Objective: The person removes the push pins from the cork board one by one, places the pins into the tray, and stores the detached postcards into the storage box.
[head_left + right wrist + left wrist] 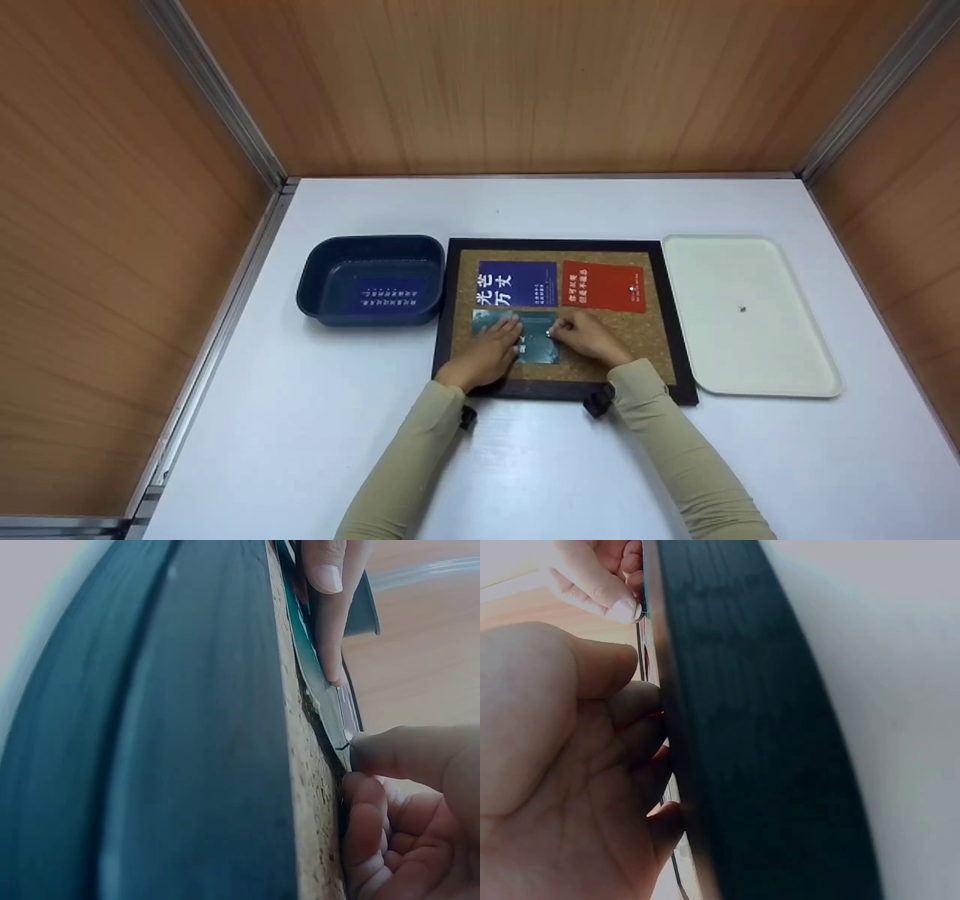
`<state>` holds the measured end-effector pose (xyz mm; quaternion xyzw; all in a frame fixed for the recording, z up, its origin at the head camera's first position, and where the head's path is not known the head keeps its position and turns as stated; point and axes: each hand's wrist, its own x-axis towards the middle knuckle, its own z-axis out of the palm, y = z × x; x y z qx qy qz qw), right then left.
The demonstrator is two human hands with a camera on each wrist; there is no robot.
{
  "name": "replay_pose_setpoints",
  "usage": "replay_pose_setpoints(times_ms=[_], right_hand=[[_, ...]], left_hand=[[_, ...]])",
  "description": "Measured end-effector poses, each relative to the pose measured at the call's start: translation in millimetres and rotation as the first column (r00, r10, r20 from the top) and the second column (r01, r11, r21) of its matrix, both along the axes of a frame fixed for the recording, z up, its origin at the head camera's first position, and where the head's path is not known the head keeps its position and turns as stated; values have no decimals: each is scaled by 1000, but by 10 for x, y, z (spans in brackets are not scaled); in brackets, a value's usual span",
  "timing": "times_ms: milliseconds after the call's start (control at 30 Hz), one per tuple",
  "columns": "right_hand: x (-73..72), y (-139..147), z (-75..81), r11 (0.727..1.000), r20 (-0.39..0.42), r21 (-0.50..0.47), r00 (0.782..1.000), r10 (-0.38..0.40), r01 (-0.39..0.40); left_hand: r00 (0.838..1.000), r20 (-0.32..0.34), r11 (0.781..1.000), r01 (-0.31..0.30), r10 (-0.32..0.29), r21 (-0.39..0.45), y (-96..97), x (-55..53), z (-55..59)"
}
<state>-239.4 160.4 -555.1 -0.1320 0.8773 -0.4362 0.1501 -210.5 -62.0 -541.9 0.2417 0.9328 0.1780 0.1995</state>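
A green card [538,349] lies on the cork board [600,364] below a blue card [517,283] and a red card [604,286]. My left hand [491,351] rests on the green card's left part with its fingers extended, covering some of it. At the card's right edge, my right hand [589,337] pinches a small push pin [548,334] between thumb and finger. The right wrist view shows the pin's thin shaft [343,747] at the card's slightly lifted edge; whether its tip has entered the cork is too small to tell.
A dark blue basin [371,319] with another blue card [386,295] in it stands left of the board. On the right, a white tray [750,356] holds one tiny dark item [742,309]. The board's black frame [555,390] borders the cork. Wooden walls surround the table.
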Motion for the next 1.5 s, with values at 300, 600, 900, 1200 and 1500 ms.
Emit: replay_pose_setpoints(times_ms=[300,600,900,1200,1500], right_hand=[[-17,18,-28,1000,26,-15,1000,8,-8],[-32,38,-30,999,42,-49,999,0,2],[-12,49,-18,996,120,-89,993,-18,29],[-19,71,2,994,158,-90,986,-45,59],[9,109,3,974,225,-212,974,-32,81]], left_hand=[[1000,-10,1000,15,-15,-4,-2,4,3],[1000,-2,1000,7,-7,-11,3,-12,-12],[1000,6,1000,-3,3,-16,3,-10,-11],[1000,-11,1000,-3,3,-5,4,8,4],[1000,-2,1000,3,-3,-3,4,3,2]])
